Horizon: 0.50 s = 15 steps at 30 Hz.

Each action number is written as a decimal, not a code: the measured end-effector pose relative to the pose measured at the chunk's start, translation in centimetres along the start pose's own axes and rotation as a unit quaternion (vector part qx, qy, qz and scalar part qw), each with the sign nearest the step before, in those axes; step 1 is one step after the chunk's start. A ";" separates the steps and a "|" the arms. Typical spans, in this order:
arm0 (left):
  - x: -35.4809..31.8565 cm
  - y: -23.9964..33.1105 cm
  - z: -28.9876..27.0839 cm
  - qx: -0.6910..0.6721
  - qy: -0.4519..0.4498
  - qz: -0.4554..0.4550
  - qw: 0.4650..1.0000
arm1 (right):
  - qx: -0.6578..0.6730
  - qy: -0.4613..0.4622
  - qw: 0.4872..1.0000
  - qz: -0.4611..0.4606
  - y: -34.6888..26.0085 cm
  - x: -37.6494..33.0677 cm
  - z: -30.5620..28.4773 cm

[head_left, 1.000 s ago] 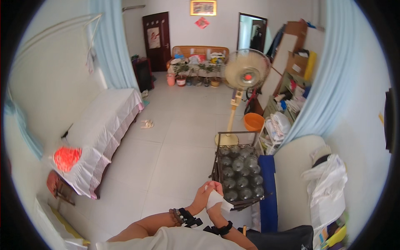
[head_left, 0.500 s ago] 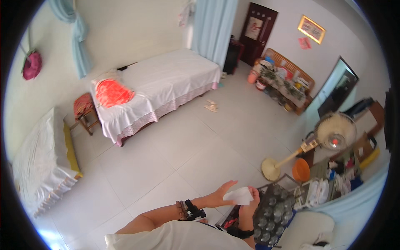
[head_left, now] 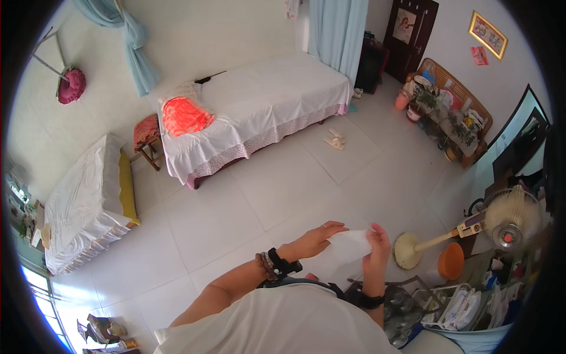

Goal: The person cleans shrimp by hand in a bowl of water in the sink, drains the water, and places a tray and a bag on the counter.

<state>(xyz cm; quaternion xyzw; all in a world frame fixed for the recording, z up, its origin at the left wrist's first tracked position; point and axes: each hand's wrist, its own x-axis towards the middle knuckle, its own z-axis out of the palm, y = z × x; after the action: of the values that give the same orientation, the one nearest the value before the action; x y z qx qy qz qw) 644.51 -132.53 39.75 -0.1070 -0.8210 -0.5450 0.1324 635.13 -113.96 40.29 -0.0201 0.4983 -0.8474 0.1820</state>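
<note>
A thin white sheet, looking like a tissue (head_left: 349, 243), is stretched between my two hands in front of my waist. My left hand (head_left: 312, 241) has the sheet's left edge at its fingertips. At the opposite upper corner, my right hand (head_left: 378, 243) pinches the sheet between thumb and fingers. Part of the sheet hangs below the hands. Beads and a black band circle my left wrist; another black band is on the right. Close by my right forearm sit several clear glass bottles (head_left: 402, 312), partly hidden by that arm.
A standing fan (head_left: 508, 221) and an orange bucket (head_left: 450, 261) stand to the right, beside a cluttered shelf (head_left: 492, 289). A bed (head_left: 277, 88) is along the far wall, with slippers (head_left: 335, 139) on the floor. At left are a stool (head_left: 147, 137) and a cloth-covered piece (head_left: 82, 206).
The white sheet is spread wider and hangs lower between my hands. My right hand has risen and moved right. The view has shifted, showing more of the room's left side.
</note>
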 end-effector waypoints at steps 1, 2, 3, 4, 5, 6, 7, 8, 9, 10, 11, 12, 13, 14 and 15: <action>1.9 -0.1 0.8 -0.003 -0.005 0.003 1.000 | 0.013 0.009 1.000 0.009 -1.3 1.5 -1.3; 3.6 -0.6 1.6 0.012 0.026 -0.009 1.000 | 0.017 0.017 1.000 0.007 -2.0 3.0 -2.2; 5.1 -1.0 2.4 0.024 0.052 -0.020 0.998 | 0.063 0.042 0.997 -0.013 -2.7 4.0 -2.8; 6.9 -1.3 2.9 0.036 0.076 -0.029 0.996 | 0.110 0.069 0.991 -0.037 -3.4 5.2 -3.3; 9.0 0.5 2.3 -0.026 0.045 -0.263 0.963 | 0.116 0.056 0.988 -0.090 -4.1 6.4 -4.1; 9.9 -1.8 2.6 0.009 0.133 -0.261 0.956 | 0.118 0.069 0.986 -0.092 -4.7 6.9 -3.8; 10.2 -6.6 3.4 0.035 0.264 -0.056 0.962 | 0.105 0.062 0.988 -0.094 -5.5 7.4 -3.0; 12.5 -6.5 3.4 0.095 0.281 -0.050 0.954 | 0.087 0.064 0.989 -0.106 -6.6 8.3 -3.6; 14.5 -6.5 3.6 0.068 0.284 -0.066 0.954 | 0.031 0.018 0.994 -0.100 -6.8 9.4 -5.1; 16.7 -6.4 4.0 0.041 0.285 -0.083 0.954 | 0.031 0.034 0.993 -0.111 -7.0 10.3 -6.0; 18.6 -6.1 4.7 0.032 0.271 -0.079 0.959 | -0.049 0.006 0.996 -0.075 -6.9 11.2 -6.3; 20.8 -5.7 5.5 -0.198 0.242 -0.179 0.933 | -0.127 -0.020 0.991 -0.039 -6.8 12.4 -6.3; 23.0 -5.4 6.2 -0.411 0.194 -0.275 0.847 | -0.104 -0.009 0.995 -0.010 -6.4 13.9 -6.3; 24.9 -5.1 6.8 -0.417 0.174 -0.277 0.848 | -0.082 0.003 0.996 0.018 -6.2 15.4 -6.0; 26.5 -5.0 7.6 -0.589 0.067 -0.302 0.747 | 0.049 -0.032 0.997 0.047 -6.5 17.3 -5.9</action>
<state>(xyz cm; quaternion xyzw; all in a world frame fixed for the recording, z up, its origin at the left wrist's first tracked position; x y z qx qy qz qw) 617.20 -126.64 41.43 0.1267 -0.3157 -0.9375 -0.0733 615.86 -111.92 40.32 -0.0141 0.4502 -0.8604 0.2384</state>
